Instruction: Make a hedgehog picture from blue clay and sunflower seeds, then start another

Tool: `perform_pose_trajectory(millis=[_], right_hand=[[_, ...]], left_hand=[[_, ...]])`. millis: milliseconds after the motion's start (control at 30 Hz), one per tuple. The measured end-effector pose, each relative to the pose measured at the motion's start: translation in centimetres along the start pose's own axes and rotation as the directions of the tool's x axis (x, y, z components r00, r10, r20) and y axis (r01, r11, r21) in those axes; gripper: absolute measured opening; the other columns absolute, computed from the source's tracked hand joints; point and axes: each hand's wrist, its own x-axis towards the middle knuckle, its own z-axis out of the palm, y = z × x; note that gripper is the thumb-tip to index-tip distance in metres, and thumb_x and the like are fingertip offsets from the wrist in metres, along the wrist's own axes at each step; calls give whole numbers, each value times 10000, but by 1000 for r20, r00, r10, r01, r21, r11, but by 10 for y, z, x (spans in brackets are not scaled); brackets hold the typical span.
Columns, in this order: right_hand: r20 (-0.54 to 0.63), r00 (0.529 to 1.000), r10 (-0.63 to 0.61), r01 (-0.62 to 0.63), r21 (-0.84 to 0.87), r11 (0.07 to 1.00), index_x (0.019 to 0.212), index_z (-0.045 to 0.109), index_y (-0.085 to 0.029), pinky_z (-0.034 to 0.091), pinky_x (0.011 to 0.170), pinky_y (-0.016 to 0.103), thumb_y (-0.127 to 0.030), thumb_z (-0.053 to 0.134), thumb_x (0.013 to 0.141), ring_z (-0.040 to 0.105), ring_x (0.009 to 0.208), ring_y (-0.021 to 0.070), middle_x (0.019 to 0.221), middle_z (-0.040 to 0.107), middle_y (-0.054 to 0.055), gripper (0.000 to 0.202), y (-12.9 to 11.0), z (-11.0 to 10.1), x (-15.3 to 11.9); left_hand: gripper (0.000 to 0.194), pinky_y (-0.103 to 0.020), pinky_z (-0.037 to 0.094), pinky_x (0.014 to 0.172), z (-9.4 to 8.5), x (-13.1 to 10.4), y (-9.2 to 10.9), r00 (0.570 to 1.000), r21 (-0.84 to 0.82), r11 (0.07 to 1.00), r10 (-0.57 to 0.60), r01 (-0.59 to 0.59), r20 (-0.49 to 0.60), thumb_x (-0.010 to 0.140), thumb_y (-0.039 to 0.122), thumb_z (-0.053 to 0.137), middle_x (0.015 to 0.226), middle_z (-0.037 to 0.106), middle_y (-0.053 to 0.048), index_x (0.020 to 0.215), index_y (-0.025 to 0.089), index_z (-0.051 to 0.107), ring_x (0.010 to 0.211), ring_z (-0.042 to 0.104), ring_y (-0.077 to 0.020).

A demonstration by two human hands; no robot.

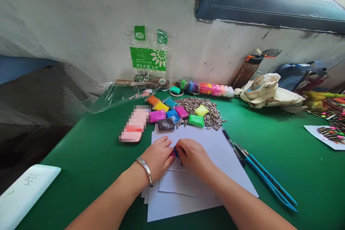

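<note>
White paper sheets [188,201] lie stacked on the green table. Over them, my left hand [159,156], with a silver bracelet at the wrist, has its fingertips against a small purple and blue piece [175,152]. My right hand [192,154] pinches at the same piece from the other side, its fingers curled and partly hiding it. Behind the hands are several coloured clay packets, among them a black one [166,124] and a green one [196,120], beside a pile of striped sunflower seeds [212,116].
Right of the paper lie a black pen [233,146] and blue tweezers [269,181]. A pink phone [134,125] is left of the packets. A white device [29,190] sits at far left. A seed bag [148,61], bottle [246,71] and cloth bag [266,91] stand behind.
</note>
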Motion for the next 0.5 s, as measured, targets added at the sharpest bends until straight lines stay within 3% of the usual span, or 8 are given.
perform_pose_trajectory(millis=[100,233,500], right_hand=[[-12,1000,-19,19,-1,1000,824,604,-173,343,649,232,-116,472,833,536,734,149,765,627,29,145,1,-4,-2],[-116,993,-9,7,-15,1000,874,621,-184,341,660,233,-146,506,820,526,750,153,792,610,32,133,8,-13,-5],[-68,997,-43,35,-109,993,656,596,-178,301,610,235,-171,506,818,488,666,132,667,555,15,185,13,-7,-3]], left_hand=[[218,-431,382,1031,1,0,-1,1000,-7,1000,1,-1,-13,852,192,507,1115,622,-119,979,135,675,1178,473,-281],[206,-427,402,1011,0,1,-2,999,0,1000,28,-28,-45,867,212,493,1087,630,-108,930,148,678,1139,499,-265],[206,-427,415,1003,4,-3,2,990,51,997,56,-50,-128,874,197,475,1121,621,-106,949,149,662,1162,488,-261]])
